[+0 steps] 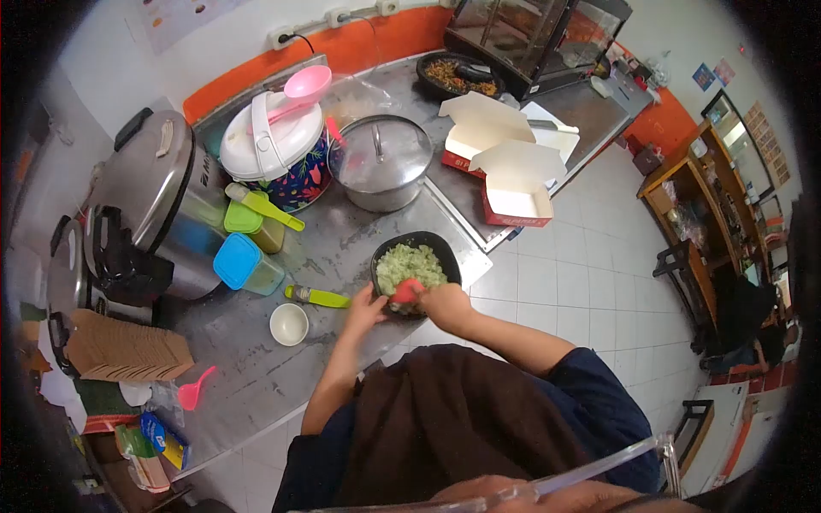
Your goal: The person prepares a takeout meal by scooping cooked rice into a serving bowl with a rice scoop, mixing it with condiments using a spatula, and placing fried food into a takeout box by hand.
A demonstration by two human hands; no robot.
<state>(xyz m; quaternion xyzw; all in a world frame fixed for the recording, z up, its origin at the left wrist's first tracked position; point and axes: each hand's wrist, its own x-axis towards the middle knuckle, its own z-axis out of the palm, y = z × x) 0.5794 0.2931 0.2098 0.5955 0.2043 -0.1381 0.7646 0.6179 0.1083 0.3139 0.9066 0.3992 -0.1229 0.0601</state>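
Note:
A black bowl (454,263) stands near the front edge of the metal counter, filled with pale green chopped food (410,264). My left hand (365,311) grips the bowl at its near left rim. With my right hand (447,308) closed, I hold a red spoon (407,291), its head down in the food at the near side. The spoon's handle is mostly hidden by the fingers. Just left of my left hand lie a lime-green-handled utensil (318,297) and a small white bowl (289,324).
Behind the bowl stands a lidded metal pot (382,171). Open food boxes (516,199) sit at the right. Large cookers (162,184), a patterned rice container (295,175), lidded tubs (244,262), stacked brown boxes (128,346) and a pink ladle (195,392) occupy the left.

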